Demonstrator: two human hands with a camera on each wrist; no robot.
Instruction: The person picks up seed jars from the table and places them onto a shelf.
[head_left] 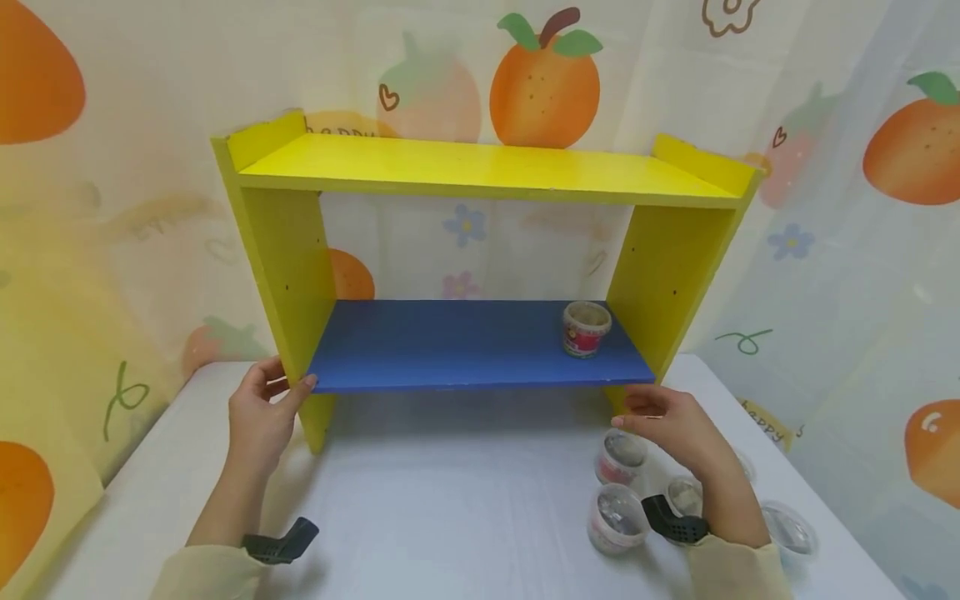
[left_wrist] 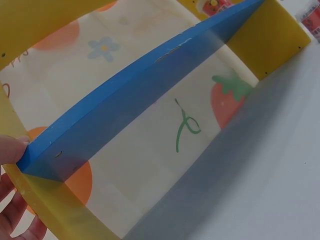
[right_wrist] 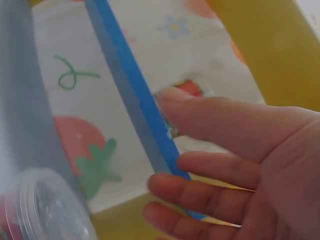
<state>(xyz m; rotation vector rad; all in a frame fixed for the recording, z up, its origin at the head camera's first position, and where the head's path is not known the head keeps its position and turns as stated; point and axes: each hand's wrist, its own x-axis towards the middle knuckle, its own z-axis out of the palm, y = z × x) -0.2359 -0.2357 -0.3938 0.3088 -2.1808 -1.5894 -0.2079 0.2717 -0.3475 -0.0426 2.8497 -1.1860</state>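
A yellow shelf unit [head_left: 480,171] with a blue lower shelf [head_left: 450,342] stands on the white table. My left hand [head_left: 262,408] grips the front edge of its left side panel [head_left: 281,275]. In the left wrist view the thumb [left_wrist: 12,149] lies at the end of the blue shelf, and the fingers are around the panel's outer side. My right hand [head_left: 675,421] is at the lower right front corner, fingers loosely bent and thumb apart from them; whether it touches the shelf is hard to tell. A small printed tub [head_left: 585,329] sits upright on the blue shelf, towards the right.
Several small clear-lidded tubs stand on the table at the right, among them one tub [head_left: 621,456] below the shelf corner and another [head_left: 618,518] nearer me. A fruit-printed curtain [head_left: 825,250] hangs behind the white table [head_left: 450,500].
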